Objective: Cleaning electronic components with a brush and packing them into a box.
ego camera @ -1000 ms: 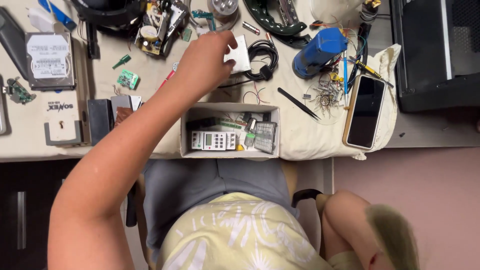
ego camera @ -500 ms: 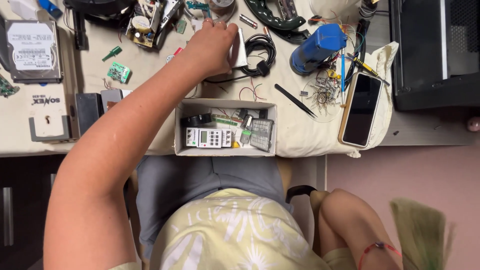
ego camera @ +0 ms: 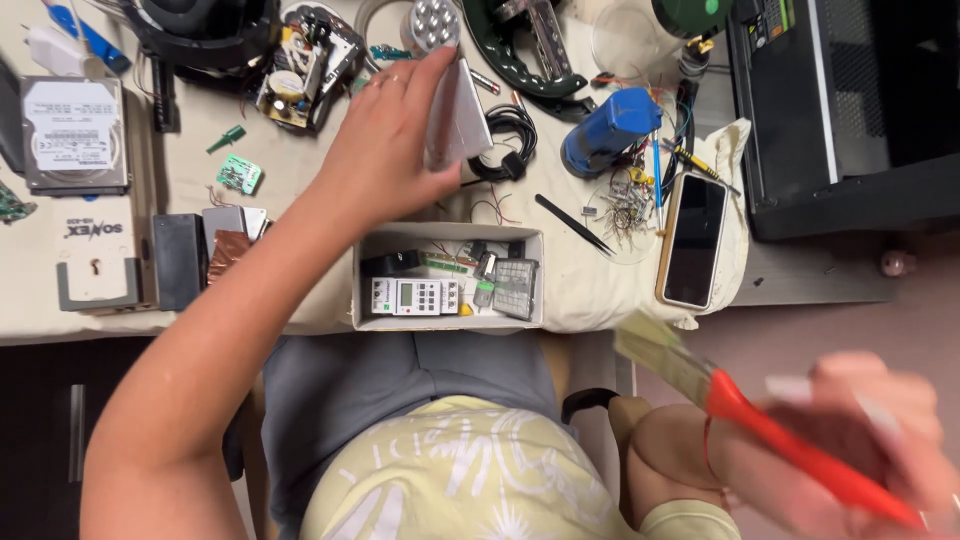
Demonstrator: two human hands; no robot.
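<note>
My left hand [ego camera: 385, 150] reaches over the cluttered table and grips a small flat grey plate [ego camera: 460, 115], held on edge near a coil of black cable [ego camera: 510, 140]. My right hand [ego camera: 860, 440] is low at the right, blurred, closed on the red handle of a paintbrush [ego camera: 760, 425] whose pale bristles point up and left. Below my left hand sits a white open box [ego camera: 448, 237] with small electronic parts in it.
A hard drive [ego camera: 72, 135], circuit boards, a black phone [ego camera: 693, 240], a blue cylinder [ego camera: 610, 130], tweezers [ego camera: 572, 225] and loose wire bits crowd the table. A black case [ego camera: 850, 110] stands at the right. My lap lies below the table edge.
My right hand has risen into view at the lower right with the red-handled brush. My left hand stays on the grey plate. The view has moved closer.
</note>
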